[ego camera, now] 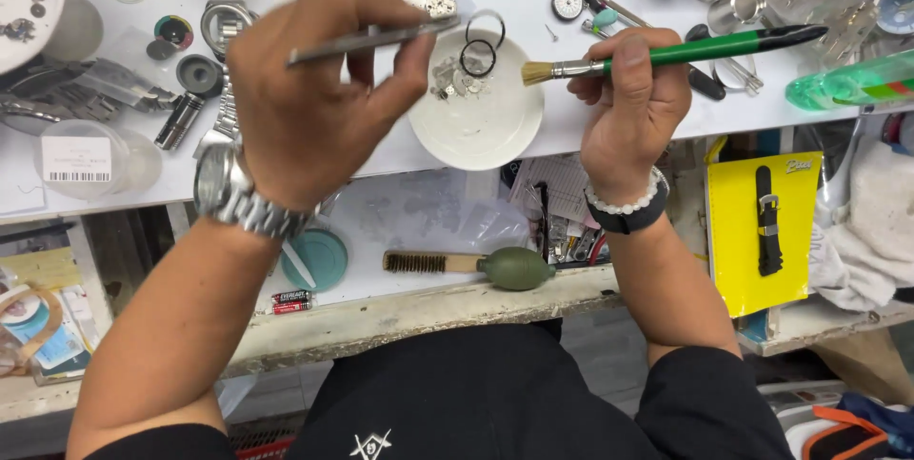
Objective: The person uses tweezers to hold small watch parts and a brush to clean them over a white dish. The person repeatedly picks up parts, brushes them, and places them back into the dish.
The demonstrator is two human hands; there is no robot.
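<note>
Tweezers (371,38) are pinched in the left hand (305,98), a green brush (666,50) gripped in the right hand (633,103); small watch parts (455,79) lie in the white dish (481,127), brushing apparently underway, not finished.

Left hand (314,89) blurred, hiding dish (481,131) rim.
</note>
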